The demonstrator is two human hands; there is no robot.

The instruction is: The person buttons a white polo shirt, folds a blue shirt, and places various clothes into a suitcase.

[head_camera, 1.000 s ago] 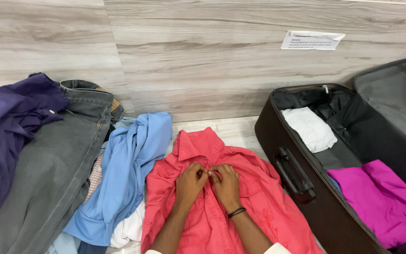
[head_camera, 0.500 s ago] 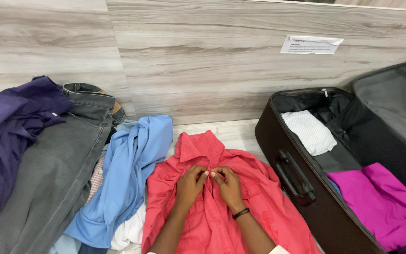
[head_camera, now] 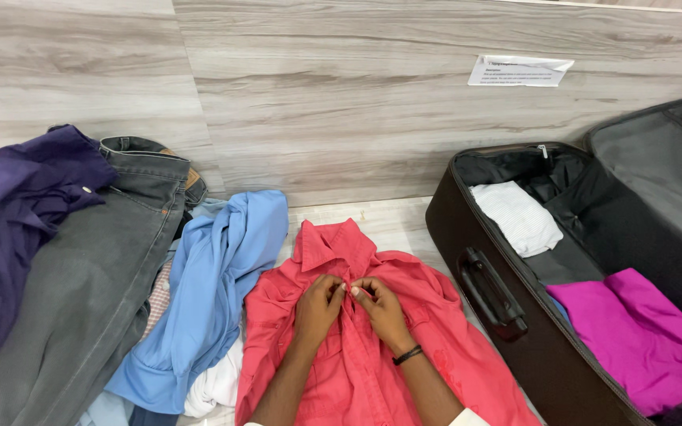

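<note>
A coral-red collared shirt [head_camera: 436, 355] lies spread on the floor in front of me, collar toward the wall. My left hand [head_camera: 317, 308] and my right hand [head_camera: 380, 309] meet at its front placket just below the collar, fingertips pinching the fabric edges together at a button. A dark band circles my right wrist.
A light blue shirt [head_camera: 215, 276] lies left of the red one, over white cloth. Grey jeans [head_camera: 88, 292] and a purple garment [head_camera: 9, 213] lie further left. An open black suitcase [head_camera: 515, 331] on the right holds a white folded garment [head_camera: 518, 217] and a magenta one [head_camera: 641, 331]. The wood-look wall carries a paper sheet [head_camera: 521, 69].
Both hands stay pinched on the shirt's placket with only small finger movements. The view has shifted slightly.
</note>
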